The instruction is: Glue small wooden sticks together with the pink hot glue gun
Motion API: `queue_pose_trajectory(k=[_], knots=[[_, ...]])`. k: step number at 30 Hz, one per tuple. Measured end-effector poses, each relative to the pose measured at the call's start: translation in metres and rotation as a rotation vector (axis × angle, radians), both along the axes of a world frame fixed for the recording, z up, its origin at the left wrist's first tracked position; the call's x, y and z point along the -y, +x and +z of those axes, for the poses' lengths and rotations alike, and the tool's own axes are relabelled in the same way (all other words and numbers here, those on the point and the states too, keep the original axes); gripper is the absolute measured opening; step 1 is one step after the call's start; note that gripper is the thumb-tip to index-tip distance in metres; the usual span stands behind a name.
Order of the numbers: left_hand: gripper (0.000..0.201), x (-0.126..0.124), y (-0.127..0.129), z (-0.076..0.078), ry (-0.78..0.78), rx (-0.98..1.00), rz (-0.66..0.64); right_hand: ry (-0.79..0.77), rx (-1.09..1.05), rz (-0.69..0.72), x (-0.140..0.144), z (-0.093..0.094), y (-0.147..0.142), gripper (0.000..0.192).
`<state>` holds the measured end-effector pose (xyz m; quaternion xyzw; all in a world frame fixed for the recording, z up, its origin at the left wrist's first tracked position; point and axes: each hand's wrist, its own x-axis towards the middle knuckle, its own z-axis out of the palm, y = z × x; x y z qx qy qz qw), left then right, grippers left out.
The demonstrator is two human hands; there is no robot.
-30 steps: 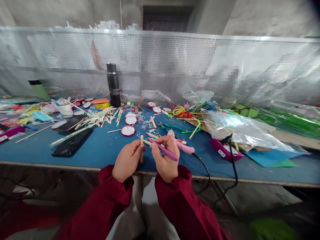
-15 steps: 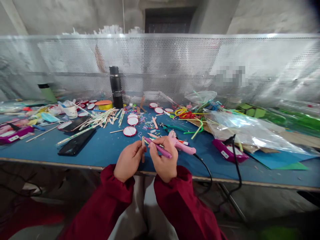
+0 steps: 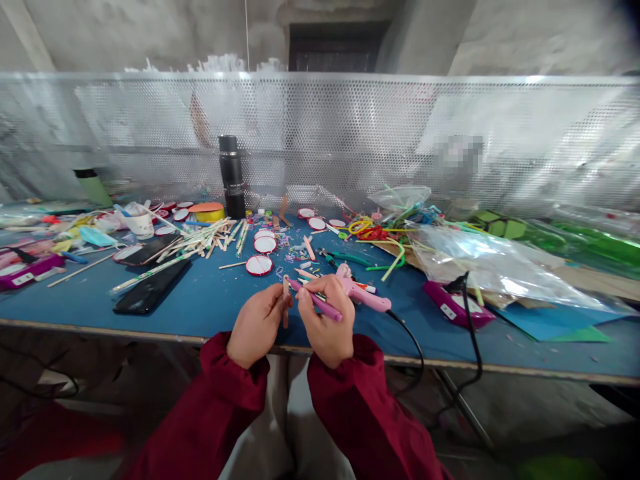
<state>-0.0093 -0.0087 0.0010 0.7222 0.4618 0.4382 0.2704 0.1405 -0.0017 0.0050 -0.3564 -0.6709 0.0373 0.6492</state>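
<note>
My left hand (image 3: 256, 325) pinches a short wooden craft stick (image 3: 285, 308) and holds it upright over the near edge of the blue table (image 3: 210, 300). My right hand (image 3: 326, 320) grips a purple pen-like tool (image 3: 316, 301), with its tip touching the top of the stick. Both hands are close together, and red sleeves cover my wrists. A pink glue gun (image 3: 361, 292) lies on the table just behind my right hand, its black cord trailing off the edge.
A black phone (image 3: 150, 288) lies at the left. Wooden sticks (image 3: 200, 238), red-rimmed round discs (image 3: 259, 265), a black flask (image 3: 232, 175), a purple device (image 3: 454, 301) and clear plastic bags (image 3: 490, 260) crowd the table. A perforated metal screen (image 3: 350, 133) stands behind.
My hands hold the same stick and tool; they have drawn slightly closer together, and the tool's tip has come to the top of the stick. The view shifted a little.
</note>
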Motion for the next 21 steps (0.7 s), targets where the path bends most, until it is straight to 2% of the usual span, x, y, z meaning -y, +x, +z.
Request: queue_pose_trajectory(k=[21], knots=[[0.04,0.0006,0.0002,0.002,-0.003,-0.011,-0.005,0.027,0.019,-0.007,0.0006,0.0015,0.0005,0.013]])
